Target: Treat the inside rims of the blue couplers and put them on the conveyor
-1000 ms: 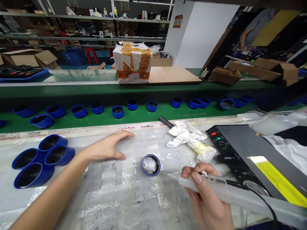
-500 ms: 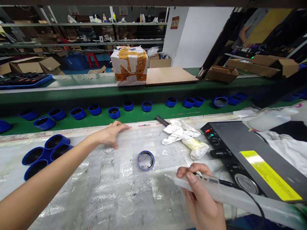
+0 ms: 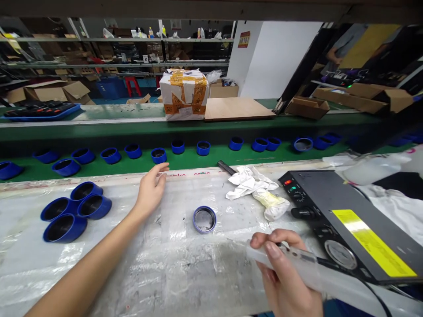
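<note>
My left hand (image 3: 152, 188) reaches over the film-covered bench toward the green belt, fingers stretched and thumb apart, with nothing held. Just beyond its fingertips, a blue ring-shaped cup (image 3: 159, 155) rests on the belt. My right hand (image 3: 287, 268) is wrapped around a large translucent dispensing syringe (image 3: 306, 269) with a black cord along it; its tip points left. Left of that tip lies a blue cup (image 3: 204, 219) on the bench, its dark inside facing up. Several more blue cups (image 3: 65, 228) are grouped at the left, apart from my left arm.
A black control box (image 3: 360, 229) with a dial gauge stands at the right. Crumpled white tissue (image 3: 251, 181) and a black handle (image 3: 226, 167) lie beside it. Several blue cups (image 3: 203, 148) line the green belt (image 3: 218, 154). Behind stands a taped carton (image 3: 184, 94).
My left hand has turned its fingers farther up toward the belt cup. The view has shifted slightly; the right hand still holds the syringe, and the bench cup stays put.
</note>
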Tool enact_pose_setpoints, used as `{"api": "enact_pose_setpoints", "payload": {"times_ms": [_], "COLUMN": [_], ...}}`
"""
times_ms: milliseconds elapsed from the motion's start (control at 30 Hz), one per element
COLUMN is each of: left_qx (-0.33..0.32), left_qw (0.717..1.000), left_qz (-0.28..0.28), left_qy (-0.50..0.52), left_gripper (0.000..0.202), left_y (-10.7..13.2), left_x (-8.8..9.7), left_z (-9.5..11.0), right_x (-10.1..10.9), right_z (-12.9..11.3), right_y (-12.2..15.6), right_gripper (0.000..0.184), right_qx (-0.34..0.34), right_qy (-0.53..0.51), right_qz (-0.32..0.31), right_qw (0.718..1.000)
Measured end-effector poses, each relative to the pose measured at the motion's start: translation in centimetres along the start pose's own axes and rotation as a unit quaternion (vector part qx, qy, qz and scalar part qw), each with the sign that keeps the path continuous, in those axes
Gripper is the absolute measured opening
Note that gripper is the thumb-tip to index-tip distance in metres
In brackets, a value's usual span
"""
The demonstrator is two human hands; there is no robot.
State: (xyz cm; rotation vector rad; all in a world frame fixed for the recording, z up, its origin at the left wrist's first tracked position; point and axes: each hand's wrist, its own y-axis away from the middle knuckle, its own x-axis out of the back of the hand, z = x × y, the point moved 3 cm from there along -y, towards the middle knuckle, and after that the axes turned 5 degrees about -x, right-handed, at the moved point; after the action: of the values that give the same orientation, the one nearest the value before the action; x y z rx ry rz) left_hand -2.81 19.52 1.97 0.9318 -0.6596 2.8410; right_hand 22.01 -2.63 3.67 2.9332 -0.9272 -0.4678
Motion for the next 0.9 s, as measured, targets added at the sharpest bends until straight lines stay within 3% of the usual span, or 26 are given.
{"api": "enact_pose_setpoints", "payload": {"times_ms": [133, 233, 333, 500, 633, 733, 800, 900], "left_qx": [-0.047, -0.096, -0.130, -0.140, -0.153, -0.125, -0.072, 0.019], "left_qw": [0.995, 0.985, 0.979, 0.969, 0.964, 0.970, 0.972, 0.965], "left_qz": [-0.032, -0.050, -0.037, -0.083, -0.081, -0.056, -0.049, -0.091], "left_qy": [0.077, 0.132, 0.150, 0.186, 0.201, 0.203, 0.219, 0.243], "left_gripper": [0.030, 0.021, 0.028, 0.033, 0.032, 0.031, 0.025, 0.018], "left_y": [2.3, 4.0, 5.2, 6.6, 7.2, 7.3, 7.1, 6.6], "left_x": [-1.0, -1.9, -2.5, -3.2, -3.6, -3.6, -3.6, -3.8], "left_z": [3.1, 4.6, 4.8, 4.2, 4.3, 4.2, 3.9, 3.4], "right_x": [0.4, 0.0, -0.7, -2.1, -3.1, -4.0, -4.5, -5.1], "right_z": [0.3, 0.4, 0.4, 0.3, -0.2, -0.5, -0.6, -0.7], "right_y": [-0.7, -1.4, -1.8, -2.3, -3.0, -3.6, -3.8, -4.0], "right_gripper": [0.034, 0.028, 0.021, 0.011, 0.008, 0.008, 0.008, 0.007], "right_qx": [-0.012, 0.033, 0.086, 0.146, 0.177, 0.186, 0.183, 0.174], "right_qy": [-0.006, 0.009, 0.027, 0.069, 0.102, 0.111, 0.114, 0.113], "right_qz": [-0.006, -0.047, -0.079, -0.132, -0.154, -0.169, -0.172, -0.173], "right_qw": [1.000, 0.998, 0.993, 0.978, 0.967, 0.962, 0.961, 0.963]}}
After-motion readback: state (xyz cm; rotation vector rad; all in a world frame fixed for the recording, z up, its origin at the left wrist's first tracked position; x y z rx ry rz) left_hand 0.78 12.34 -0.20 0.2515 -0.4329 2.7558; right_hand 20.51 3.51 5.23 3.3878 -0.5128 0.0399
